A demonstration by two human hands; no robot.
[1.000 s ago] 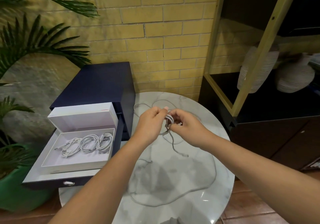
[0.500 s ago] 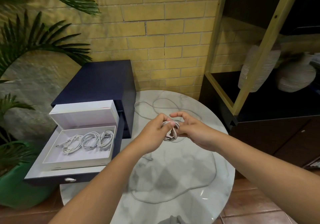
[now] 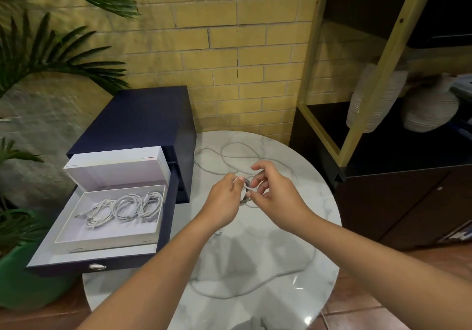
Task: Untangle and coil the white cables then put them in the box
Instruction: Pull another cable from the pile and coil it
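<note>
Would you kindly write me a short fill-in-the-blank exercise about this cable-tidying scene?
1. The left hand and right hand hold a small cable coil above the round ____ table.
2. The white box sits in the navy cabinet's open ____.
3. The wall behind is built of yellow ____.
Missing words: marble; drawer; brick.

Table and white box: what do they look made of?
Table: looks like polished marble or a marble-look top, white with grey veins and glossy light reflections. Box: probably matte white cardboard, judging by its thin, straight walls and dull surface.
</note>
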